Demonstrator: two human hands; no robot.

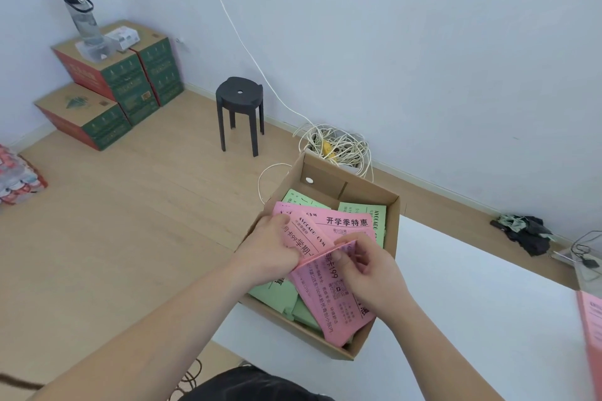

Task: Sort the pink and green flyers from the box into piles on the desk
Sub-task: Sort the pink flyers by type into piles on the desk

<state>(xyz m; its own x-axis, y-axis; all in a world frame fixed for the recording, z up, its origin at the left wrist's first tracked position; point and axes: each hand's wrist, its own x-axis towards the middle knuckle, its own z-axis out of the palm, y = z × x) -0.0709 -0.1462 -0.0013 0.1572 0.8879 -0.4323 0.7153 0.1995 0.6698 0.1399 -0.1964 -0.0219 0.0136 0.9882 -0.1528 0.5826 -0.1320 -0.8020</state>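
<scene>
Holding several pink flyers [329, 231] just above the box [329, 181] with the left grip [270, 247], pinching the bent edge of one sheet with the right grip [371, 273]. Could lift two stuck sheets as one, or crease the thin paper. Could also drag green flyers [273, 293] along, or nudge the box off the counter [472, 303] edge.

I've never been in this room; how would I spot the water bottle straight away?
Look to the far left corner of the room, where green and red cartons are stacked. The water bottle stands upright atop the stack, beside a small white box. It is the only tall, clear thing there, with a black lid.
</scene>
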